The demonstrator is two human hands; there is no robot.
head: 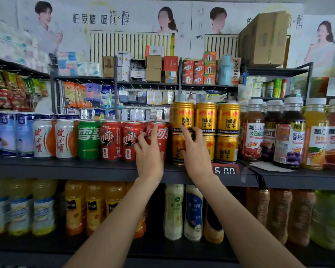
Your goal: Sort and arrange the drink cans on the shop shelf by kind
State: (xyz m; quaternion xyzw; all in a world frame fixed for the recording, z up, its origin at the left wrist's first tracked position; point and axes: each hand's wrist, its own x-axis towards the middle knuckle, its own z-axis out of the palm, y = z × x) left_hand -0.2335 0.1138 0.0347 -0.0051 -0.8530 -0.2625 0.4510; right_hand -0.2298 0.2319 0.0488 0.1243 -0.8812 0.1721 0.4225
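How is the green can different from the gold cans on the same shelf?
The green drink can stands alone in a single layer; the gold Red Bull cans are stacked in two layers. The green can is taller and slimmer; each gold can is shorter and stouter. No hand touches the green can; the right hand rests on the gold stack. Both are upright metal cans on the dark shelf.

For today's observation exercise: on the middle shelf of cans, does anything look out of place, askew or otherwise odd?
Mostly tidy, grouped by kind. One oddity: the rightmost red cola can, touched by the left hand, has its logo slanted, so it looks tilted or turned unlike its neighbours. The right hand rests on the gold stacked cans. Loose paper lies beneath the juice bottles.
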